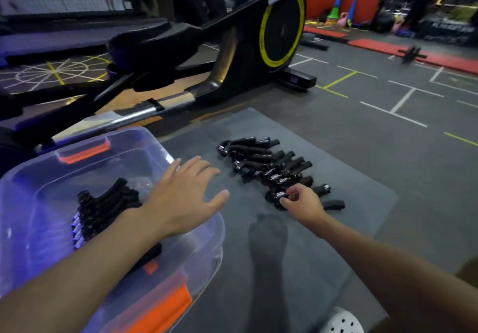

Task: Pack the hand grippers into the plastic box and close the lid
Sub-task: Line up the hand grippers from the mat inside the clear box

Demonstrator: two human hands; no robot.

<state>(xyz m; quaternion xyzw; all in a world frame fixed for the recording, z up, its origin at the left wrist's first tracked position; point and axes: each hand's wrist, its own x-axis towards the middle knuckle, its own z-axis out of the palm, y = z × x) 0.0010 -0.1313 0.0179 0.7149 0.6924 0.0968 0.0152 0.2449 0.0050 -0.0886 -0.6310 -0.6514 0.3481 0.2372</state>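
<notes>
**Gym floor: grippers part-packed, next one being picked**

Gym floor (375, 105) w/ painted lines, elliptical trainer (282, 30) far left. Grey mat (336, 229) in centre. Clear plastic box (217, 231) sits near left, lid off, orange latches showing. Row of hand grippers (266, 162) lies on mat, right of box, running far to near. A packed batch (108, 203) is already stacked handles-up inside box.

Left hand (181, 195) is flat, fingers spread, holding nothing, over box's right rim; can't tell if it touches. Right hand (304, 203) pinches nearest gripper (276, 196) at its spring end w/ fingertips.

Step, as I read it: lift this one & move it to box. Do it well: get a fuller grip on a handle, since a spring-end pinch may swing. Lift clear so neighbours don't snag. Nest it vs. the stack, same orientation, to save room for the lid.
</notes>
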